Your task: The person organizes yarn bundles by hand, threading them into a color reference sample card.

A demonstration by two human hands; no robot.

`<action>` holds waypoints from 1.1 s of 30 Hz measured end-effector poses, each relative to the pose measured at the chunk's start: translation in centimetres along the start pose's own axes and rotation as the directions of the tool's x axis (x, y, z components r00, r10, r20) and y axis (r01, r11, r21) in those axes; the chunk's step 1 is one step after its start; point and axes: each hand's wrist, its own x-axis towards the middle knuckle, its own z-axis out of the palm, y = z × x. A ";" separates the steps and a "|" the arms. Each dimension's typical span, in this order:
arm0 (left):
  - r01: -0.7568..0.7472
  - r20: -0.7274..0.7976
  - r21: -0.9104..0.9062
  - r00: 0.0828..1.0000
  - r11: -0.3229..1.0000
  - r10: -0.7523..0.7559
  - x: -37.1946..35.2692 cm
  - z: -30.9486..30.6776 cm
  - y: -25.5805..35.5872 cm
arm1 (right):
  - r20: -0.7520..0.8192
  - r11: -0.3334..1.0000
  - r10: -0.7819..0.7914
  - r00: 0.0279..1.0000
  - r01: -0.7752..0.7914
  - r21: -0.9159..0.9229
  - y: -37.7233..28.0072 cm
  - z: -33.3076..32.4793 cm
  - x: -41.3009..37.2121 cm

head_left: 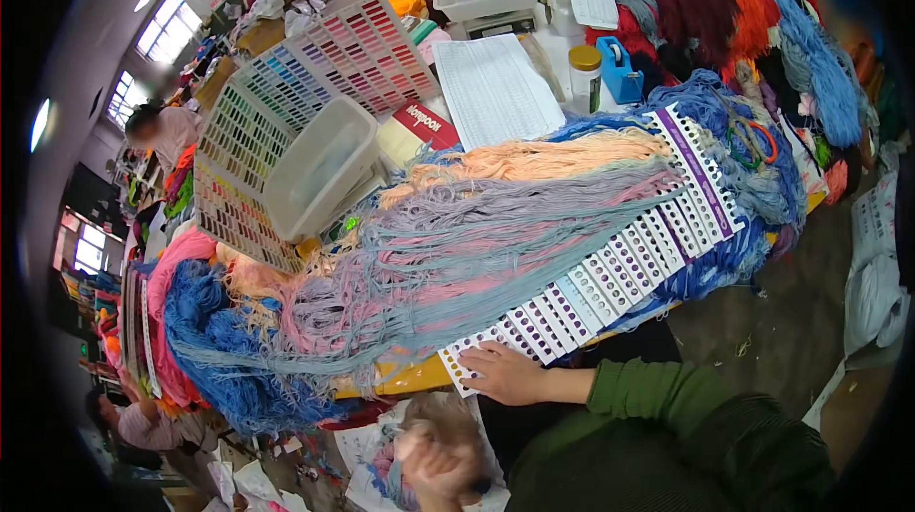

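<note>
My right hand point(505, 374), in a green sleeve, lies with its fingers stretched over the near end of a row of white punched cards point(610, 278). These cards carry rows of purple and grey dots and overlap along the table's front edge. Beside them lie long loose skeins of grey-blue, lilac and pink yarn point(448, 235), with peach yarn point(534, 159) behind. My left hand point(443, 455) is low in front of the table edge, blurred by motion; its fingers look bent, and anything in them cannot be made out. A purple-edged card strip point(696, 174) lies at the far end.
Blue yarn point(214, 350) hangs at the left. Behind the skeins stand a colour chart point(253, 121), a clear plastic tub point(324, 169), a printed sheet point(496, 88), a lidded jar point(584, 78) and a blue tape dispenser point(621, 73). Other people sit at the far left.
</note>
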 end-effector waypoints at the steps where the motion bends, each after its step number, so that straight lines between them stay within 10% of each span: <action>1: 0.001 0.024 -0.035 1.000 0.999 0.000 0.1 -0.2 -1.3 | -0.007 0.998 0.015 1.000 -0.014 0.056 -0.3 -0.4 0.0; 5: -0.262 -0.073 0.148 0.959 0.953 0.275 2.7 1.6 -5.3 | -0.054 0.894 0.238 0.970 -0.196 0.403 -2.2 -3.1 -2.1; 6: -0.197 -0.238 0.521 0.901 0.831 0.363 3.0 2.6 -5.4 | -0.093 0.865 0.330 0.939 -0.262 0.428 -2.2 -3.2 -2.8; 9: -0.174 -0.147 0.543 0.944 0.821 0.297 5.1 5.9 -6.7 | 0.055 0.661 0.495 0.867 -0.417 0.624 -2.3 -4.8 -4.0; 10: -0.124 -0.108 0.544 0.970 0.830 0.216 5.5 6.2 -6.8 | 0.118 0.387 0.588 0.800 -0.406 0.828 -3.2 -5.4 -3.8; 17: -0.022 0.077 0.504 0.997 0.863 -0.019 6.4 7.4 -8.0 | 0.433 -0.083 0.497 0.752 -0.455 0.886 -3.8 -8.7 -4.3; 33: -0.060 0.072 0.564 0.997 0.824 0.023 5.9 9.0 -9.8 | 0.315 -0.077 0.596 0.738 -0.338 0.938 -4.7 -11.3 -6.4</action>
